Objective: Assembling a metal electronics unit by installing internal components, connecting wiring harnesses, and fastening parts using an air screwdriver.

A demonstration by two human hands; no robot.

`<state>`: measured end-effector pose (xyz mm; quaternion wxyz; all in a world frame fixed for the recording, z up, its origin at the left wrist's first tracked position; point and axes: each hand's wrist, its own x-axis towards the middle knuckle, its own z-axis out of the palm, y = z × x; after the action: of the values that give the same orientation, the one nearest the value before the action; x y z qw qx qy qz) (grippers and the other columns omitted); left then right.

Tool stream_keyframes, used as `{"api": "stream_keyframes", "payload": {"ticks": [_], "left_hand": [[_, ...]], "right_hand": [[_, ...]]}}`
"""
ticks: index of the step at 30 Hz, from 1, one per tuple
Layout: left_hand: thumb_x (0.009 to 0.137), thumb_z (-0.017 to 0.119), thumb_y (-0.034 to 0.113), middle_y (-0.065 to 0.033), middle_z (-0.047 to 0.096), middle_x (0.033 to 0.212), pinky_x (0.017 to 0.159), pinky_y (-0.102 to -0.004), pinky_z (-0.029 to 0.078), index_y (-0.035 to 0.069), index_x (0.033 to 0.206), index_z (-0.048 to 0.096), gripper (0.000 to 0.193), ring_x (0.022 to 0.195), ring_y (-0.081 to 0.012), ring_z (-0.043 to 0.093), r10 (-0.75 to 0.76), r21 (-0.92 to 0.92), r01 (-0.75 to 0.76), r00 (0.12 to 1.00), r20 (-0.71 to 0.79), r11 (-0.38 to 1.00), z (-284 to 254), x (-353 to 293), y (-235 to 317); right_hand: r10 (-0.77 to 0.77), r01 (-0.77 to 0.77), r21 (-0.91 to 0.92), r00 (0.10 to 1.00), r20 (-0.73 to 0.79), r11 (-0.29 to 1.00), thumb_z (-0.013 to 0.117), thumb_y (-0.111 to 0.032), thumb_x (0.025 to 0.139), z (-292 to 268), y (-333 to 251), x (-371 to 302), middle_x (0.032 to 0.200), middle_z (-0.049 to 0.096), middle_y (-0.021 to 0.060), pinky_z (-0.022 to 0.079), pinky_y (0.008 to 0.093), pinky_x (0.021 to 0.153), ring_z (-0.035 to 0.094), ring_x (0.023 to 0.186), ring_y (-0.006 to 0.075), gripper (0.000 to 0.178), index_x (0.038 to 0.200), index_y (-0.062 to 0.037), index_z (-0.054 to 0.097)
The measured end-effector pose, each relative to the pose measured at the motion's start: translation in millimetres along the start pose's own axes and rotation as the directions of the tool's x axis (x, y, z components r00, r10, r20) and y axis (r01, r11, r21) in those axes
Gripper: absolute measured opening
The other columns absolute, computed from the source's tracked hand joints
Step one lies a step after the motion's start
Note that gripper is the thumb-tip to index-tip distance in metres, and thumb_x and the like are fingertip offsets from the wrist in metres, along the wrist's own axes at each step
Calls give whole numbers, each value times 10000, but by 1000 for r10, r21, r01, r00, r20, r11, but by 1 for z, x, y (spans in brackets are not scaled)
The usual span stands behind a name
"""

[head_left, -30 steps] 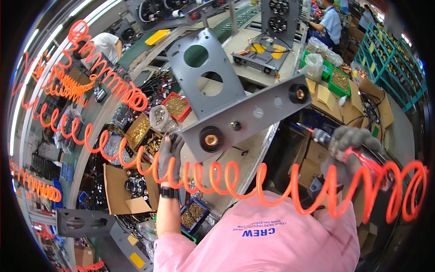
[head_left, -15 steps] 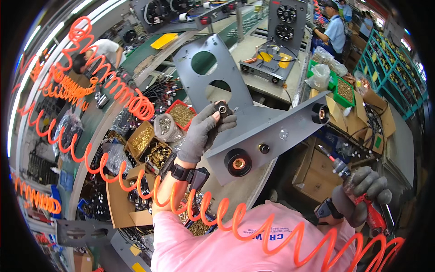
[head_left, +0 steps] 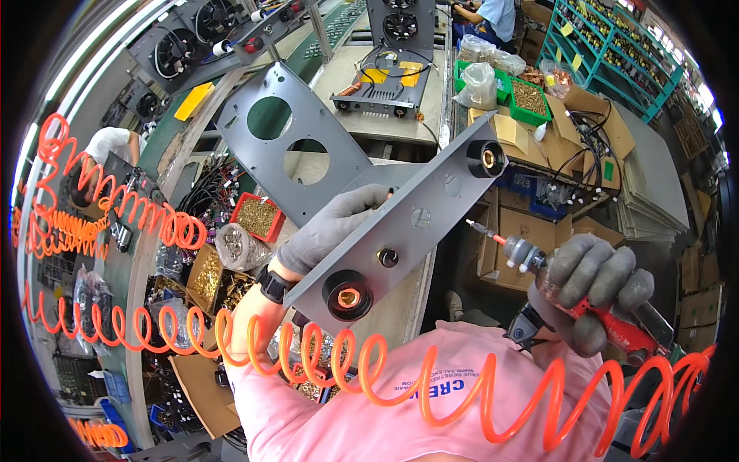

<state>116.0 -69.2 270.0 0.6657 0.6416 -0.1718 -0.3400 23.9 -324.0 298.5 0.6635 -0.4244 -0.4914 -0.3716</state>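
A bent grey sheet-metal chassis [head_left: 358, 266] lies tilted in front of me, its upright plate [head_left: 231, 127] with two large round holes. On its front panel sit two large black round sockets with brass centres, a lower socket [head_left: 332, 286] and an upper socket [head_left: 473, 159], and a small black round fitting [head_left: 388, 257]. My gloved left hand [head_left: 331, 229] reaches behind this panel; its fingertips are closed around a small black part [head_left: 391, 190], mostly hidden. In my gloved right hand [head_left: 596, 289] is a red and silver power screwdriver [head_left: 526, 255], its bit pointing toward the panel, apart from it.
An orange coiled hose [head_left: 369, 366] hangs across my front. Left of the chassis are a red bin of small parts [head_left: 258, 218] and a bag of hardware [head_left: 240, 246]. Green bins [head_left: 530, 104] and cardboard stand at right. Another person [head_left: 493, 19] works at the far side.
My left hand has moved down behind the front panel with the small black part. The screwdriver has come left, nearer the panel. The whole view has shifted.
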Motion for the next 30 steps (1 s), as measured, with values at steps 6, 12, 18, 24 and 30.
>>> {"api": "stream_keyframes", "payload": {"ticks": [6, 12, 18, 24, 30], "left_hand": [[801, 550, 177, -49, 552, 1093, 819, -226, 414, -6, 1253, 429, 502, 950, -91, 505, 37, -64, -27, 986, 164, 998, 6, 11, 5], [834, 543, 196, -40, 591, 1001, 776, -228, 438, -1, 1201, 489, 420, 880, -90, 535, 12, 48, -18, 992, 126, 999, 2, 16, 0], [869, 529, 226, -32, 589, 996, 755, -223, 442, -9, 1152, 521, 368, 867, -79, 532, 12, -21, -11, 999, 42, 1000, 4, 16, 0], [867, 539, 217, -26, 588, 1002, 742, -220, 447, -16, 1157, 519, 372, 861, -63, 531, -21, -32, 20, 999, -26, 999, 10, 5, 5], [865, 546, 224, -17, 603, 947, 708, -215, 453, -22, 1124, 544, 358, 803, -63, 537, -64, 25, 66, 995, -73, 998, 5, 2, 3]], "right_hand": [[11, -10, -36, 999, 35, 999, 676, -219, 767, -2, 6, 4, 635, 480, 30, 475, 299, 399, 519, 453, 138, 383, 1023, -69, 433], [11, -11, 10, 1000, 27, 1000, 667, -227, 777, -4, 14, 4, 651, 485, 46, 456, 304, 395, 508, 442, 146, 400, 1042, -67, 414], [10, -10, 39, 1000, 12, 999, 660, -211, 787, 1, 20, 5, 647, 487, 58, 454, 312, 413, 511, 448, 160, 395, 1051, -61, 407], [31, -34, 73, 998, 47, 997, 658, -120, 776, 3, 23, 9, 645, 494, 68, 461, 339, 426, 518, 453, 176, 375, 1046, -65, 404], [68, -72, 69, 995, 70, 995, 622, -18, 747, 4, 25, 11, 645, 498, 74, 468, 353, 442, 531, 460, 186, 354, 1024, -70, 408]]}}
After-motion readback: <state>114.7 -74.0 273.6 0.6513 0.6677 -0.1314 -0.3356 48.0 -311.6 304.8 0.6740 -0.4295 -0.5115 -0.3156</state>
